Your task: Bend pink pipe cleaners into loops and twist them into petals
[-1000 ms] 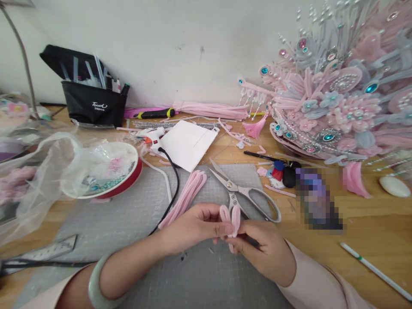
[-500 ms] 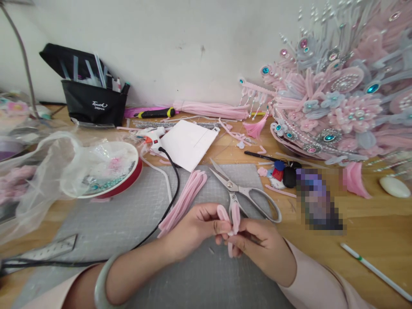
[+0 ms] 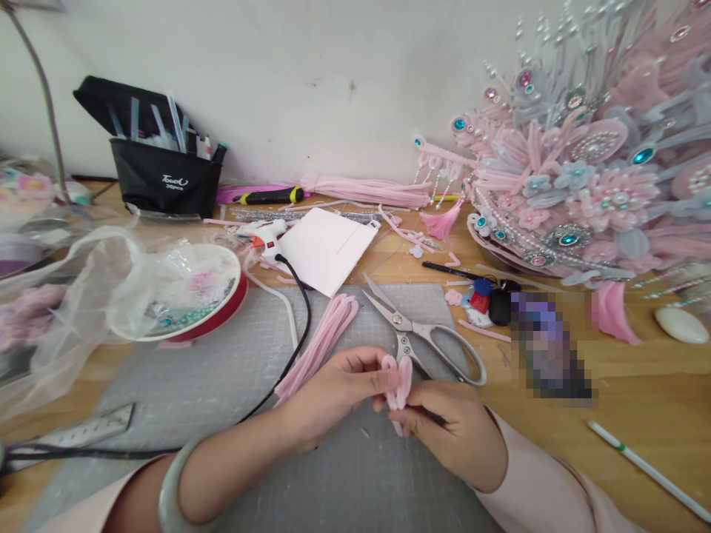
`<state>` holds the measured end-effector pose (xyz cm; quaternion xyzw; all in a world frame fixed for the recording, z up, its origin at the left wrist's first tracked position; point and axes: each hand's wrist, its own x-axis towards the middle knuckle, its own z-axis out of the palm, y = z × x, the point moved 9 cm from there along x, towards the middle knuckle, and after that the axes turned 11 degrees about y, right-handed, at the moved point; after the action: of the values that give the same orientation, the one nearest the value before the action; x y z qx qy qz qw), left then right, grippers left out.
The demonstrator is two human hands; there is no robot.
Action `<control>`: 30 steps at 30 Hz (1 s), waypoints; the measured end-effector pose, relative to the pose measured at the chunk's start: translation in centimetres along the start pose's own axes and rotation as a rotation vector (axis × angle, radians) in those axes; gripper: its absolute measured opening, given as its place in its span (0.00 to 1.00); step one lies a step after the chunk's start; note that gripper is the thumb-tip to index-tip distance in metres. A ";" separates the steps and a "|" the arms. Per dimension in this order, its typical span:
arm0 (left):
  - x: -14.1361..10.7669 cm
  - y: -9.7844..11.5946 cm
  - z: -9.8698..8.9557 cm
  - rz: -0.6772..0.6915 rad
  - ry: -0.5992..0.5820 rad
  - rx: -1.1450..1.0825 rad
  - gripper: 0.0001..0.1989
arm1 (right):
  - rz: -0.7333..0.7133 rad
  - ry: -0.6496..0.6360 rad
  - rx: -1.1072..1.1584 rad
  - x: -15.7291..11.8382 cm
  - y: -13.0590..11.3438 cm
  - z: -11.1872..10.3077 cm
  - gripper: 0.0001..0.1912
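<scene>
Over the grey cutting mat (image 3: pixel 216 370), both hands hold one pink pipe cleaner (image 3: pixel 405 381) bent into two loops. My left hand (image 3: pixel 352 389) pinches the left loop between thumb and fingers. My right hand (image 3: pixel 452 426) is closed on the lower end, where the loops meet and a short tail hangs below. Just beyond the hands lie silver scissors (image 3: pixel 403 323) with blades partly spread. A bundle of pink pipe cleaners (image 3: pixel 322 344) rests on the mat behind my left hand.
A red-rimmed white bowl (image 3: pixel 225 314) of beads, a corded white glue gun (image 3: pixel 269 240) and a white card (image 3: pixel 327 248) lie beyond. At right are a pink beaded headdress (image 3: pixel 555 163), keys (image 3: pixel 500 305) and a white stick (image 3: pixel 649 470). A black pen bag (image 3: pixel 167 178) stands back left.
The two pink loops have come closer together, nearly side by side. My left fingers have shifted slightly right and now cover part of the left loop.
</scene>
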<state>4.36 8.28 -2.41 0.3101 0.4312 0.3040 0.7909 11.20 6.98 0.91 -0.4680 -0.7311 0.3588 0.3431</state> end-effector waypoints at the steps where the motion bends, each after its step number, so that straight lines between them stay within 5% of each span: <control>1: 0.0 0.1 0.0 0.008 -0.002 0.015 0.10 | -0.006 -0.004 -0.010 0.0 -0.1 0.0 0.10; 12: -0.7 -1.1 0.7 -0.150 0.042 -0.082 0.06 | -0.110 -0.058 -0.058 -0.4 -1.1 0.8 0.13; 30: -0.1 -0.3 0.5 -0.047 -0.027 -0.134 0.06 | -0.040 -0.026 -0.007 -0.1 -0.4 0.0 0.14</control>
<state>4.81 7.94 -2.37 0.2504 0.4063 0.3095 0.8225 11.03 6.82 1.19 -0.4499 -0.7458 0.3556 0.3391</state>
